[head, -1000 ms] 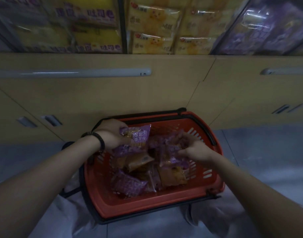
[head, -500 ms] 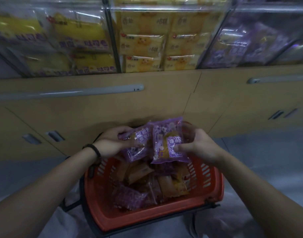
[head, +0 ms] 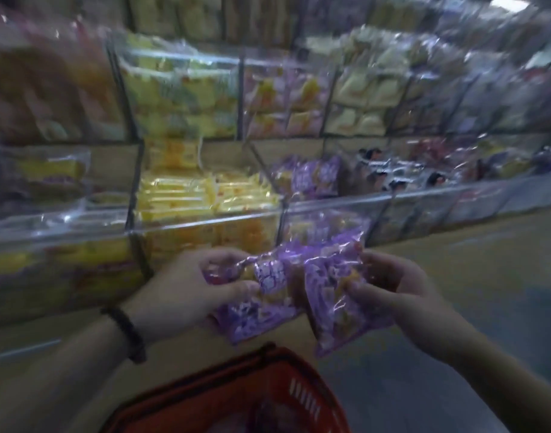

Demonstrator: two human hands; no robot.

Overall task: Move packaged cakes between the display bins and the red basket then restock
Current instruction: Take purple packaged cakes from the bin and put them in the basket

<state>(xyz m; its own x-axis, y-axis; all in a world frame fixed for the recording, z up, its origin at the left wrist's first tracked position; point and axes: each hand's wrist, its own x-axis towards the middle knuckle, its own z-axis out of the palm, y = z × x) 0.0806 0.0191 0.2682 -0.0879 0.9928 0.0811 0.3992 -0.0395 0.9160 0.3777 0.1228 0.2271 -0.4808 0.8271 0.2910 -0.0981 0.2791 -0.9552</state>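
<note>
Purple-wrapped cakes (head: 286, 289), several packets bunched together, sit mid-frame, raised clear of the red basket (head: 236, 398) at 6 o'clock and not yet over any bin; the left hand (head: 186, 289) pinches the bunch's left end, thumb on top and fingers curled beneath; the right hand (head: 393, 289) clamps the right end in the same way, thumb pressed into the film; how many packets each hand carries cannot be told through the blur. At 12 o'clock from the packets, behind a clear acrylic front, lies a bin (head: 311, 179) already holding matching purple packets, judged to be the destination; at 10 o'clock sits the bin of yellow packets (head: 205, 195), to be avoided; a dark divider (head: 280, 220) separates the two. A dark bracelet (head: 127, 332) circles the left wrist at 8 o'clock. To perform the step well, the bunch should rise above the acrylic lip before travelling forward, since the slippery film may catch on that edge; both grips should hold until the packets are well inside the purple compartment; release should be low, so that the packets lie flat on the existing stock; loose lower packets hanging toward 6 o'clock are the likeliest to slip.
</note>
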